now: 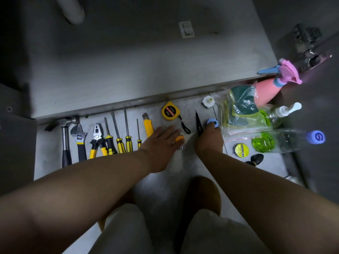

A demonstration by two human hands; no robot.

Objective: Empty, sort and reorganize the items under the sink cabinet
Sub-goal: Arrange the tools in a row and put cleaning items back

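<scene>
Grip | left hand (pixel 161 143) flat, wide, on hex keys (pixel 180 142) | right hand (pixel 209 139) apparently pinches blue cap (pixel 212 123)

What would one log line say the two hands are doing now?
left hand: flat over hex key set | right hand: holds blue cap | screwdrivers: in a row on floor

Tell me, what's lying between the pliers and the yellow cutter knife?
Four screwdrivers with yellow-and-black handles lie side by side between the pliers and the utility knife. The head view shows this.
</scene>
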